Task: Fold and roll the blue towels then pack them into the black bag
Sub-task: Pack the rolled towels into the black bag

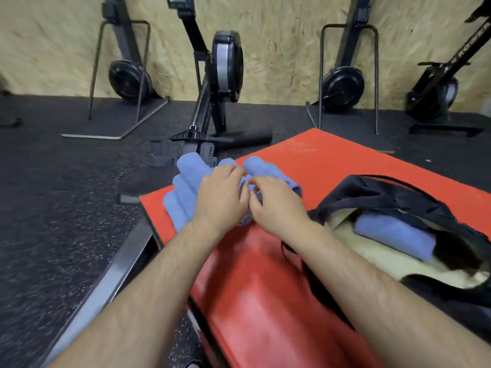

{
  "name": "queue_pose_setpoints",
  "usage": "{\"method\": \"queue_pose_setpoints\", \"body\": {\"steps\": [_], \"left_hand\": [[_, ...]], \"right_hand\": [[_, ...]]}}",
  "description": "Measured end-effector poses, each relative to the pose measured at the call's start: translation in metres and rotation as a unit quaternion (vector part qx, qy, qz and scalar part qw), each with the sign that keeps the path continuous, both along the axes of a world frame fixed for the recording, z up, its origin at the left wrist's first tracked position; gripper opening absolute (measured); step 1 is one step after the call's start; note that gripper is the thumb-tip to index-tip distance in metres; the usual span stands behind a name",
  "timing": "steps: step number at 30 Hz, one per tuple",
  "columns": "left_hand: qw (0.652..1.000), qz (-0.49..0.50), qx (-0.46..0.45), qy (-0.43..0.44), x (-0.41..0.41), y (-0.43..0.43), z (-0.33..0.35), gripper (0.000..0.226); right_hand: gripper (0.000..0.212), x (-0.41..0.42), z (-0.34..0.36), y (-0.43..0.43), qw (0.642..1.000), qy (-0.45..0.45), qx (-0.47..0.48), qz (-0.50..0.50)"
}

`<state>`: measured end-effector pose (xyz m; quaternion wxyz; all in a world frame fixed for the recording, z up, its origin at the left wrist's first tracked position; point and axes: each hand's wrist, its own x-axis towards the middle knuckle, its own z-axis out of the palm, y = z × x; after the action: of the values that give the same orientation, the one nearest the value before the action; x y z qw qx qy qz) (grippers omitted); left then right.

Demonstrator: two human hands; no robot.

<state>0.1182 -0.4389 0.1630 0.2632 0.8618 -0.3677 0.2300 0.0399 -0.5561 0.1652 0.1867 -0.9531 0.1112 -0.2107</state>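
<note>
Several rolled blue towels (186, 189) lie side by side at the far left corner of a red padded surface (332, 160). My left hand (221, 195) and my right hand (276, 201) sit close together on top of them, fingers curled into the blue cloth of one towel (268, 168). The black bag (398, 197) lies open to the right, showing a pale lining. One rolled blue towel (393, 235) rests inside it.
A rowing machine rail (114, 274) runs along the left of the red surface, its flywheel (225, 67) ahead. Other rowers (342, 88) stand upright against the chipboard wall. Dark speckled rubber floor (53, 208) surrounds everything.
</note>
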Motion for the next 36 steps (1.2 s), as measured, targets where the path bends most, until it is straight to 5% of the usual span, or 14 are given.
{"method": "queue_pose_setpoints", "body": {"steps": [5,11,14,17,19,21,25,28,32,36], "left_hand": [[0.989,-0.024,-0.033,0.142,0.024,0.057,-0.008,0.043],[0.991,-0.049,0.01,0.125,0.045,0.082,-0.026,0.066],[0.982,-0.005,-0.081,0.173,0.037,0.073,-0.02,0.055],[0.915,-0.052,-0.224,0.331,0.015,0.046,-0.004,0.035],[0.871,-0.092,-0.264,0.403,-0.002,0.022,0.002,0.046],[0.87,-0.129,-0.248,0.406,-0.021,0.002,0.006,0.065],[0.877,-0.243,-0.182,0.372,-0.044,-0.024,0.009,0.065],[0.866,-0.323,-0.107,0.366,-0.066,-0.048,0.011,0.065],[0.84,-0.4,0.004,0.366,-0.089,-0.083,0.002,0.062],[0.848,-0.382,0.027,0.366,-0.101,-0.121,-0.024,0.057]], "right_hand": [[0.04,0.057,-0.014,0.05,0.998,0.044,-0.012,0.035],[0.037,0.078,-0.018,0.059,0.995,0.038,0.09,-0.008],[0.039,0.057,-0.007,0.047,0.984,-0.005,0.175,-0.02],[0.045,0.018,0.003,0.033,0.976,-0.077,0.204,-0.025],[0.049,-0.01,0.006,0.024,0.976,-0.099,0.194,-0.007],[0.047,-0.037,0.005,0.009,0.986,-0.087,0.141,0.033],[0.042,-0.102,0.023,-0.043,0.993,-0.114,-0.037,-0.01],[0.07,-0.151,0.031,-0.091,0.991,-0.054,-0.123,-0.024],[0.068,-0.193,0.022,-0.137,0.989,0.123,-0.082,-0.025],[0.058,-0.228,0.006,-0.168,0.98,0.177,0.057,-0.071]]}}
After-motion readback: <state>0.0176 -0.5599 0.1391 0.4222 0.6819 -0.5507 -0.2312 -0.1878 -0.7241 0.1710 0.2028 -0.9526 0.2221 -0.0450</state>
